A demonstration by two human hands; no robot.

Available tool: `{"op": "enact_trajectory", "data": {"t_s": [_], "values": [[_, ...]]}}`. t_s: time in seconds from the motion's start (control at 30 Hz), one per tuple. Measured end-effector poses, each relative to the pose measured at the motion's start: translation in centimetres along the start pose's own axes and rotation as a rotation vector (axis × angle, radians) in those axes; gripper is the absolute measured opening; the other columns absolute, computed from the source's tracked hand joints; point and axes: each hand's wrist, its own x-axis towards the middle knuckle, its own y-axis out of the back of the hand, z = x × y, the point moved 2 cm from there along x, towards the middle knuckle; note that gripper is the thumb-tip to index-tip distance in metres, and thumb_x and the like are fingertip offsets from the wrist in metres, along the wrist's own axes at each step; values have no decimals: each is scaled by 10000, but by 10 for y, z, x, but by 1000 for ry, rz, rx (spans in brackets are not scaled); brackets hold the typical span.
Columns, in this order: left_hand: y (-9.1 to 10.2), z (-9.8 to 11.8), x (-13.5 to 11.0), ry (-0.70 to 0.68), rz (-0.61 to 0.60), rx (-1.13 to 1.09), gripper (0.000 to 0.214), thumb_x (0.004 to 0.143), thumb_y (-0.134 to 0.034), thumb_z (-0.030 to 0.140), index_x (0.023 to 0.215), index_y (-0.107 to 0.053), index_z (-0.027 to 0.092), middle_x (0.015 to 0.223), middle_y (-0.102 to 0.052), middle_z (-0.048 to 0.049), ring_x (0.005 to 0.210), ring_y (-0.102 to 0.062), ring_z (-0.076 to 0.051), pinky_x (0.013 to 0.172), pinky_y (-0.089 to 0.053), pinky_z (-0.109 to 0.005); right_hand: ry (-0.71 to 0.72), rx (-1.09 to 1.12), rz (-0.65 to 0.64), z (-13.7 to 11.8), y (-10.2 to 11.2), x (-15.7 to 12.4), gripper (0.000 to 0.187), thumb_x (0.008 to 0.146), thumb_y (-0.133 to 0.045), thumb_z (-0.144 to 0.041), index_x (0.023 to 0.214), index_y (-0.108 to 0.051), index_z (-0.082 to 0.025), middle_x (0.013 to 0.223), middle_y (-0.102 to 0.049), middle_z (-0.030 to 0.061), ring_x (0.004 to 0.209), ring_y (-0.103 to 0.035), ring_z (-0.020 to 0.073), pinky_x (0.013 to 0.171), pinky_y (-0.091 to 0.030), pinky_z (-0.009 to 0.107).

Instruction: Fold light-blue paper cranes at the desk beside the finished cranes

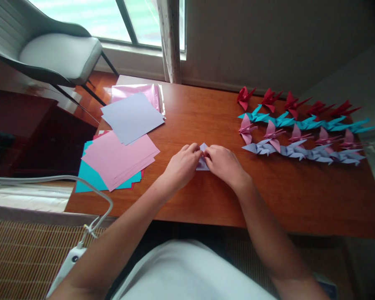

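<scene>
A small folded sheet of lavender origami paper (202,166) lies on the wooden table in front of me, its pointed top showing between my hands. My left hand (184,162) grips its left side with curled fingers. From the right, my right hand (222,161) pinches the paper near its middle, thumb and fingers close to those of the left. Both hands cover much of the folds, so the exact shape is partly hidden.
Lavender sheets (133,118), pink sheets (121,158) and turquoise sheets (93,175) are stacked at the left, near a shiny pink packet (136,92). Rows of red cranes (293,105), turquoise cranes (309,122), pink cranes (271,134) and lavender cranes (300,151) stand right. A white cable (108,198) crosses the table's left corner.
</scene>
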Motion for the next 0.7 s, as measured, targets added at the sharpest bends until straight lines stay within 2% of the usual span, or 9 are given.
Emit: {"op": "enact_trajectory", "data": {"t_s": [0.23, 0.4, 0.7], "values": [[-7, 16, -4, 52, 82, 69, 190, 907, -502, 113, 1056, -619, 117, 1125, -588, -131, 1038, -543, -258, 905, -496, -365, -30, -25, 100, -4, -13, -16, 117, 943, -545, -205, 935, -662, -196, 994, -708, 115, 942, -602, 260, 789, -425, 375], [-9, 25, -10, 25, 141, 119, 181, 874, -513, 126, 1019, -620, 108, 1121, -598, -157, 1052, -531, -287, 932, -479, -402, -76, -31, 122, -7, -20, -26, 135, 964, -508, -221, 926, -635, -198, 1026, -681, 120, 980, -561, 278, 795, -390, 396], [-18, 32, -15, 94, 166, 92, 235, 918, -468, 173, 1100, -604, 112, 1168, -594, -181, 1174, -504, -318, 933, -469, -443, -87, -46, 189, -12, -25, -39, 113, 944, -524, -230, 909, -628, -205, 1001, -663, 112, 978, -523, 288, 823, -365, 411]]}}
